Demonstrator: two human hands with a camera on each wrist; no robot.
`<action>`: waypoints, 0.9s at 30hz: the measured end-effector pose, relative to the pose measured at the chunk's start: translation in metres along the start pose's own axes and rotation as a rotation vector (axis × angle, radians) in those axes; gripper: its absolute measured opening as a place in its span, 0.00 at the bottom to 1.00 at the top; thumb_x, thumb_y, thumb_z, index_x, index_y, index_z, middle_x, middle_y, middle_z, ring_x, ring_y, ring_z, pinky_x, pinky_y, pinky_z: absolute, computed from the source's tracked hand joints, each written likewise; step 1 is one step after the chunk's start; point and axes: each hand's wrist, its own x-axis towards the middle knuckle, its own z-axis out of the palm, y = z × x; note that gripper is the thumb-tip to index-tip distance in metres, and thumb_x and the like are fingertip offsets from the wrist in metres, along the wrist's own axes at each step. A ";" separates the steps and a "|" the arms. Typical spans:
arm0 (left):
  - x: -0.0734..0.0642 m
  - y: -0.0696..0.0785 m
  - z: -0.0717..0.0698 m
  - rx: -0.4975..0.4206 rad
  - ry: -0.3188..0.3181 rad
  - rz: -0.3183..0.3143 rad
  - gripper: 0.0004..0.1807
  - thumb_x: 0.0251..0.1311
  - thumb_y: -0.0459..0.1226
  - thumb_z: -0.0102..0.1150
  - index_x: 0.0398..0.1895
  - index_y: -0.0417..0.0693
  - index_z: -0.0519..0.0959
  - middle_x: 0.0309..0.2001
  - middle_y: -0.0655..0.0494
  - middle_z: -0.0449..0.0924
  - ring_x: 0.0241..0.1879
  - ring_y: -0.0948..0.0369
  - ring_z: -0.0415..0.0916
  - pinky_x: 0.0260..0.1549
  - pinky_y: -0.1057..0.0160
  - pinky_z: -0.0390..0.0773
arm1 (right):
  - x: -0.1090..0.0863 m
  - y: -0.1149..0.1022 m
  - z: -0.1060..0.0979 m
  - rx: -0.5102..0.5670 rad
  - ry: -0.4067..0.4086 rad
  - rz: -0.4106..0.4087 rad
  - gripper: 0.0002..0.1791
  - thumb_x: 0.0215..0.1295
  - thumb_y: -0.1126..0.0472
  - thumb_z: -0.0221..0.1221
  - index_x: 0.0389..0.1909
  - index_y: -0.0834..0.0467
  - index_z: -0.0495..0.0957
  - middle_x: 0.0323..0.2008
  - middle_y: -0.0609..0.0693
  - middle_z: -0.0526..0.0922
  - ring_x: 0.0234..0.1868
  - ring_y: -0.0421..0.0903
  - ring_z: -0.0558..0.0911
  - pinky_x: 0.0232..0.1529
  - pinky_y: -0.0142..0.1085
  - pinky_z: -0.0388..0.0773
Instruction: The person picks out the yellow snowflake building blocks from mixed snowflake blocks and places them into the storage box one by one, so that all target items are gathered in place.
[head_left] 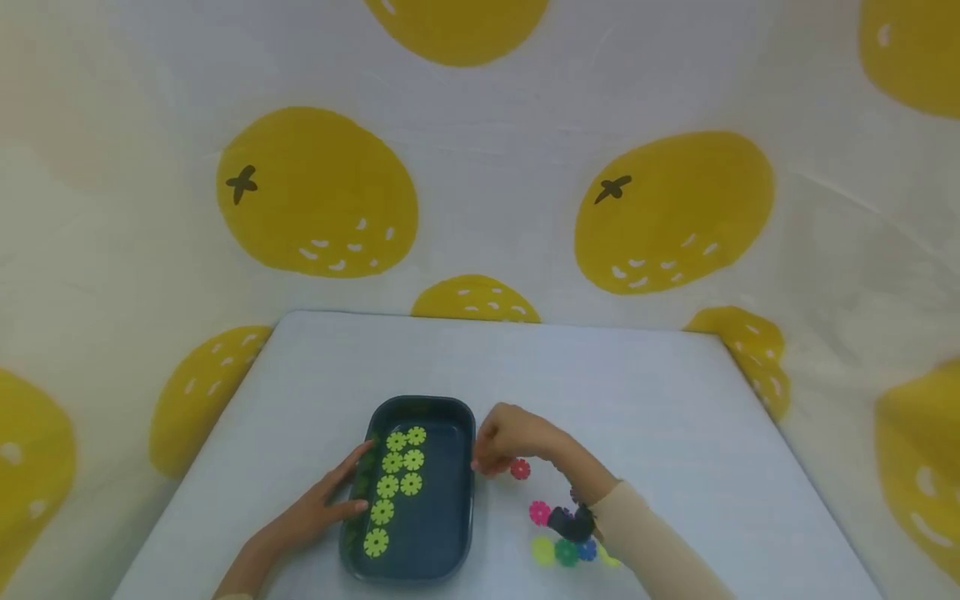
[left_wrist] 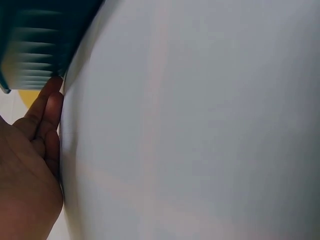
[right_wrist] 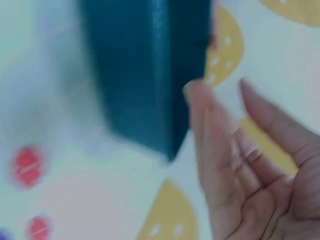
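A dark teal tray (head_left: pixel 442 533) stands on the white table, and inside it several yellow-green flower-shaped discs (head_left: pixel 387 486) lie in two rows along its left half. My left hand (head_left: pixel 318 504) rests against the tray's left side, fingers extended; in the left wrist view, the fingertips (left_wrist: pixel 56 85) touch the ridged outer wall. Beside the tray's right rim is my right hand (head_left: pixel 510 437). The right wrist view has its thumb and forefinger apart, with nothing between them. A red flower-shaped disc (head_left: pixel 521 469) lies on the table just below this hand.
Further toward the front right lie a pink disc (head_left: pixel 540 512), a green disc (head_left: pixel 567 552), a blue disc (head_left: pixel 587 550) and a yellow-green disc (head_left: pixel 543 550). The wrist camera (head_left: pixel 573 525) partly hides that group. A cloth (head_left: pixel 495 208) with yellow fruit prints hangs behind the table.
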 end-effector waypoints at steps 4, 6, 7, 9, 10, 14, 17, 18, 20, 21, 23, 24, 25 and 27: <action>0.001 0.000 0.001 0.002 -0.004 -0.016 0.46 0.66 0.49 0.60 0.79 0.74 0.42 0.81 0.49 0.35 0.77 0.37 0.39 0.68 0.26 0.41 | -0.026 0.044 -0.008 0.007 -0.015 -0.022 0.05 0.60 0.63 0.68 0.35 0.60 0.87 0.26 0.47 0.86 0.27 0.46 0.84 0.32 0.38 0.86; 0.001 0.000 0.001 0.006 -0.005 -0.025 0.46 0.66 0.49 0.60 0.79 0.75 0.42 0.81 0.49 0.35 0.77 0.37 0.39 0.68 0.26 0.42 | -0.039 0.066 -0.010 0.006 -0.009 -0.046 0.07 0.61 0.62 0.67 0.39 0.60 0.86 0.27 0.46 0.86 0.27 0.44 0.83 0.32 0.35 0.85; 0.001 0.000 0.001 0.007 -0.004 -0.026 0.46 0.66 0.49 0.60 0.79 0.75 0.42 0.81 0.48 0.35 0.77 0.36 0.39 0.68 0.26 0.42 | -0.045 0.077 -0.011 0.006 -0.009 -0.060 0.08 0.62 0.62 0.66 0.40 0.60 0.86 0.27 0.46 0.85 0.27 0.43 0.83 0.32 0.34 0.84; 0.000 0.000 0.000 0.016 0.000 -0.019 0.46 0.66 0.49 0.60 0.79 0.74 0.43 0.81 0.47 0.35 0.77 0.36 0.39 0.68 0.26 0.43 | -0.059 0.097 -0.012 0.001 -0.004 -0.079 0.08 0.63 0.62 0.65 0.42 0.59 0.86 0.28 0.46 0.84 0.28 0.42 0.81 0.32 0.31 0.82; 0.000 0.000 0.000 0.019 0.004 -0.017 0.46 0.66 0.49 0.60 0.79 0.74 0.43 0.81 0.47 0.35 0.77 0.36 0.39 0.68 0.26 0.43 | -0.066 0.107 -0.012 -0.008 -0.004 -0.085 0.08 0.63 0.61 0.65 0.42 0.57 0.86 0.27 0.45 0.83 0.28 0.41 0.80 0.31 0.30 0.80; 0.001 -0.001 -0.002 0.025 0.017 0.005 0.46 0.66 0.48 0.61 0.80 0.71 0.44 0.81 0.45 0.36 0.76 0.35 0.38 0.67 0.26 0.44 | -0.092 0.136 -0.011 -0.038 0.005 -0.102 0.09 0.60 0.58 0.68 0.42 0.53 0.86 0.28 0.44 0.79 0.31 0.36 0.75 0.32 0.28 0.74; 0.002 -0.002 -0.002 0.027 0.023 0.009 0.46 0.66 0.47 0.61 0.80 0.70 0.44 0.80 0.44 0.37 0.76 0.34 0.38 0.66 0.25 0.44 | -0.109 0.152 -0.009 -0.051 0.021 -0.121 0.11 0.58 0.56 0.70 0.42 0.51 0.86 0.28 0.45 0.77 0.31 0.35 0.71 0.32 0.27 0.71; 0.002 -0.002 -0.002 0.027 0.022 0.011 0.46 0.66 0.47 0.61 0.80 0.70 0.44 0.80 0.44 0.37 0.76 0.34 0.38 0.66 0.25 0.44 | -0.113 0.157 -0.008 -0.059 0.029 -0.127 0.12 0.57 0.55 0.70 0.42 0.51 0.86 0.29 0.46 0.76 0.31 0.34 0.71 0.32 0.27 0.70; 0.003 -0.003 -0.001 0.027 0.020 0.010 0.46 0.66 0.46 0.61 0.80 0.70 0.44 0.80 0.43 0.37 0.76 0.33 0.38 0.66 0.25 0.43 | -0.122 0.167 -0.007 -0.080 0.041 -0.138 0.14 0.55 0.53 0.71 0.43 0.49 0.86 0.29 0.46 0.75 0.31 0.34 0.70 0.31 0.26 0.70; 0.004 -0.003 -0.001 0.030 0.021 0.012 0.46 0.66 0.46 0.60 0.80 0.70 0.44 0.80 0.43 0.37 0.75 0.33 0.38 0.66 0.25 0.44 | -0.125 0.172 -0.006 -0.091 0.045 -0.140 0.15 0.54 0.53 0.72 0.43 0.49 0.85 0.30 0.45 0.74 0.32 0.34 0.69 0.31 0.26 0.69; 0.004 -0.003 0.000 0.039 0.025 0.018 0.46 0.66 0.45 0.60 0.80 0.69 0.44 0.80 0.43 0.38 0.75 0.33 0.39 0.66 0.24 0.45 | -0.131 0.180 -0.005 -0.137 0.059 -0.138 0.17 0.52 0.50 0.72 0.45 0.46 0.85 0.31 0.42 0.73 0.33 0.34 0.69 0.32 0.26 0.69; 0.003 -0.004 0.000 0.045 0.031 0.020 0.46 0.66 0.45 0.61 0.80 0.69 0.44 0.80 0.43 0.38 0.75 0.34 0.40 0.66 0.24 0.45 | -0.132 0.184 -0.005 -0.159 0.063 -0.132 0.18 0.52 0.49 0.72 0.45 0.45 0.85 0.32 0.40 0.72 0.34 0.33 0.68 0.33 0.26 0.69; 0.003 -0.004 0.000 0.053 0.034 0.023 0.46 0.66 0.45 0.61 0.80 0.69 0.44 0.80 0.43 0.39 0.76 0.38 0.40 0.65 0.24 0.46 | -0.135 0.187 -0.003 -0.178 0.069 -0.124 0.19 0.51 0.48 0.72 0.46 0.43 0.85 0.34 0.39 0.72 0.35 0.33 0.68 0.35 0.26 0.70; 0.003 -0.004 0.000 0.058 0.037 0.030 0.46 0.66 0.44 0.61 0.80 0.68 0.45 0.80 0.42 0.39 0.78 0.58 0.40 0.65 0.23 0.46 | -0.138 0.192 -0.001 -0.207 0.079 -0.110 0.21 0.51 0.47 0.72 0.48 0.39 0.84 0.35 0.37 0.70 0.38 0.32 0.67 0.38 0.26 0.70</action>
